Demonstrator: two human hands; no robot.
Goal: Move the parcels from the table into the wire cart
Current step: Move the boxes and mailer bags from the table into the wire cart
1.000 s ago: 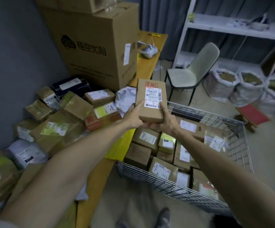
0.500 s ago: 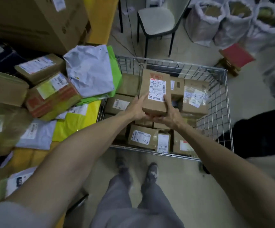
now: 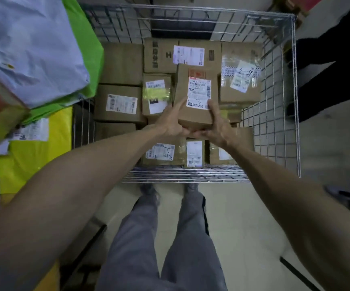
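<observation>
Between my thumbs on top and my fingers (image 3: 199,133) curled underneath sits the parcel (image 3: 197,95) — left hand (image 3: 171,122) and right hand (image 3: 216,127) both clamp its near end, its long axis running away from me; it hangs inside the wire cart (image 3: 274,114), over the packed boxes (image 3: 119,103). Whether it touches them I cannot tell — my hands hide its underside.

Parcel depot or mailroom, no question: a wire cart (image 3: 279,114) packed with brown cardboard parcels (image 3: 119,64), each wearing a printed barcode label (image 3: 121,104) (some with handwritten codes), and plastic mailer bags (image 3: 33,49) in grey, green and yellow heaped alongside, above a plain pale floor (image 3: 243,217).
</observation>
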